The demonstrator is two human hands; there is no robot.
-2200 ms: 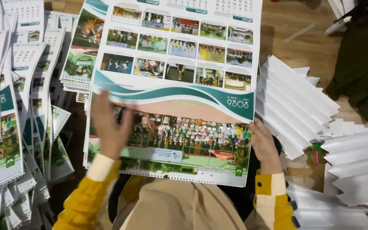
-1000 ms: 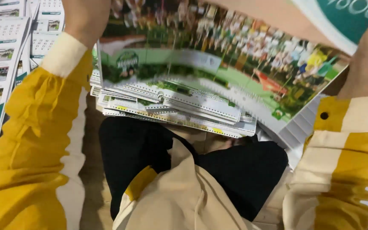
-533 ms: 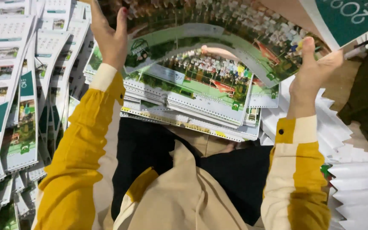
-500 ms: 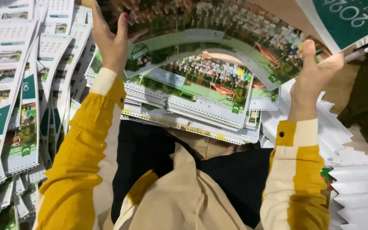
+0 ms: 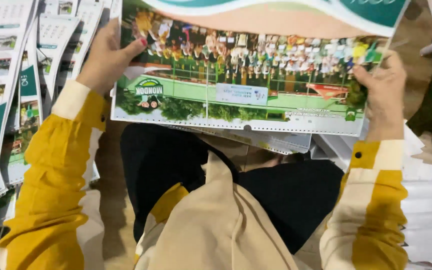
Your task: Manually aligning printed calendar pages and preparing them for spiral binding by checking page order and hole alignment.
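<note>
the calendar sheet (image 5: pixel 246 75) that arched high a moment ago now lies flatter, lowered over the lap. at the far left, calendar stacks (image 5: pixel 6 100) fan across the floor. the left hand (image 5: pixel 107 55) has its grip closed on the sheet's left edge, thumb on top. the right hand (image 5: pixel 383 85) pinches the right edge. white paper piles (image 5: pixel 428 200) sit at right.

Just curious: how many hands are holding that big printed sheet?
2. The left hand grips the sheet at its left edge; the right hand grips its right edge.
</note>
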